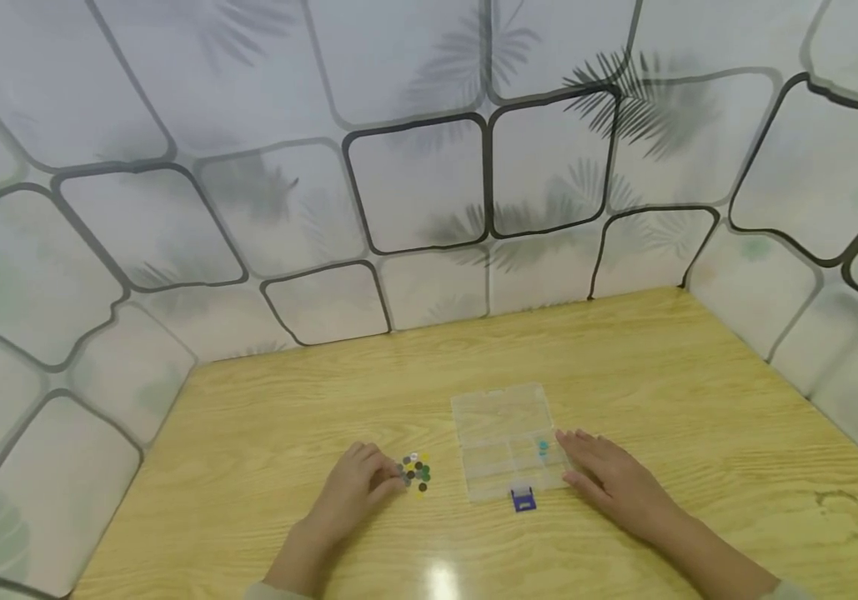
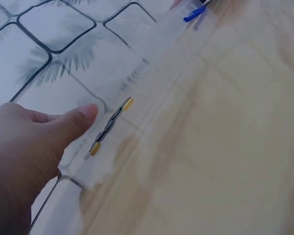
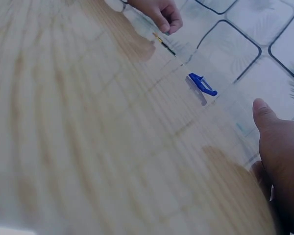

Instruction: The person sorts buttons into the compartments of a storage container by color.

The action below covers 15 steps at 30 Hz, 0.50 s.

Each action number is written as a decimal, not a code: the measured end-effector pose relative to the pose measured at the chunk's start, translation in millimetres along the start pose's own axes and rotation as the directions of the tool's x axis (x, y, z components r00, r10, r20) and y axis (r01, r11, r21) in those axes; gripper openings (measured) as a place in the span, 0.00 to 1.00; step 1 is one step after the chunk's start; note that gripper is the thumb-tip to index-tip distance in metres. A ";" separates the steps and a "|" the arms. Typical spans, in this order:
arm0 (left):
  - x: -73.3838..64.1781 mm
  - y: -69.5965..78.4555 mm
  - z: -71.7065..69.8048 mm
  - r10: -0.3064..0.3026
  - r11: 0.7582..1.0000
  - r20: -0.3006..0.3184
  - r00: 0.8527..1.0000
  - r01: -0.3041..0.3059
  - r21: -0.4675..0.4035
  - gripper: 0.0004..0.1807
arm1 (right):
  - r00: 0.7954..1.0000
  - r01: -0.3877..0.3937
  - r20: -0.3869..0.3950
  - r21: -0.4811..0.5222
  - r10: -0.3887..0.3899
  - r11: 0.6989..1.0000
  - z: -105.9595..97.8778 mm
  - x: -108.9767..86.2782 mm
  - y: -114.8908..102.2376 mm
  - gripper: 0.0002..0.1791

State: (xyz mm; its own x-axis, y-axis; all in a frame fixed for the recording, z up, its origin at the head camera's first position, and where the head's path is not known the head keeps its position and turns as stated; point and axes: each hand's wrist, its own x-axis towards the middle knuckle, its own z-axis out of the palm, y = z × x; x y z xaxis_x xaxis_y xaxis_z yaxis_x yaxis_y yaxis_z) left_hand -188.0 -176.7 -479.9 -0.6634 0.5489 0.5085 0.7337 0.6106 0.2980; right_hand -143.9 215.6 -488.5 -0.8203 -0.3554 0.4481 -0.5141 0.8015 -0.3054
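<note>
My left hand (image 1: pixel 353 492) is at the left edge of a loose cluster of small round discs (image 1: pixel 418 467) in grey, black, green, yellow and white. Its thumb and fingertips come close together there, and no disc shows lifted between them. Just right of the cluster lies an open clear plastic box (image 1: pixel 484 475) with dividers. A few light-blue discs (image 1: pixel 543 447) sit in its right compartment. On the box's near side is a blue latch (image 1: pixel 524 500). My right hand (image 1: pixel 619 483) lies with extended fingers and thumb at the box's right edge.
The wood-grain table (image 1: pixel 308 400) meets a pale cloth wall (image 1: pixel 421 183) with dark rounded outlines and leaf prints at the back and both sides. A bright light reflection (image 1: pixel 441 579) shows on the near tabletop.
</note>
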 end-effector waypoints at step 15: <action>26.0 22.8 11.8 0.170 0.985 -0.052 0.984 -0.170 -0.002 0.10 | 0.999 -0.041 0.031 0.035 0.039 0.999 -2.3 1.0 -2.2 0.27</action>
State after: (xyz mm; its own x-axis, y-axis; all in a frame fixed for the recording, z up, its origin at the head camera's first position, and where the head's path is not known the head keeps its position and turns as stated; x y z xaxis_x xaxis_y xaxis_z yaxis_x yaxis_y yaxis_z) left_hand -190.3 -141.8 -469.4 -0.5205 0.6145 0.5928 0.8363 0.5069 0.2089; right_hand -143.0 214.6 -485.4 -0.8474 -0.3383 0.4093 -0.4889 0.7979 -0.3526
